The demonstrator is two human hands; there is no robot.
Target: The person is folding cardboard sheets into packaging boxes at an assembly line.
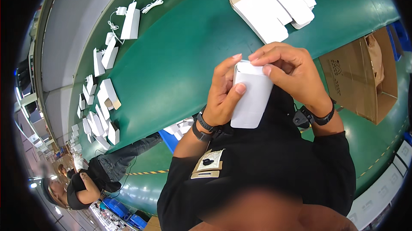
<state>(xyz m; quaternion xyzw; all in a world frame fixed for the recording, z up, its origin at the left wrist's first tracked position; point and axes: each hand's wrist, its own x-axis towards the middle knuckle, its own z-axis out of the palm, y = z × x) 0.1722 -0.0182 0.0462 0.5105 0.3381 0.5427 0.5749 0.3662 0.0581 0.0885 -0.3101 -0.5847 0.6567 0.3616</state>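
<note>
A small white cardboard box [251, 100] is held upright in front of my chest, its flap end facing away from me. My left hand [223, 91] grips its left side, with the thumb lying on the front face. At the flap end, my right hand [294, 70] pinches the top edge between thumb and fingers. The flap there looks partly folded in. Whatever lies inside the box is hidden.
Flat white carton blanks [268, 6] lie stacked on the green table [171, 59]. Along the left run several white boxes [131, 23] and chargers with cables [121, 11]. A brown carton [356, 76] stands at the right. Another person [86, 184] is at far left.
</note>
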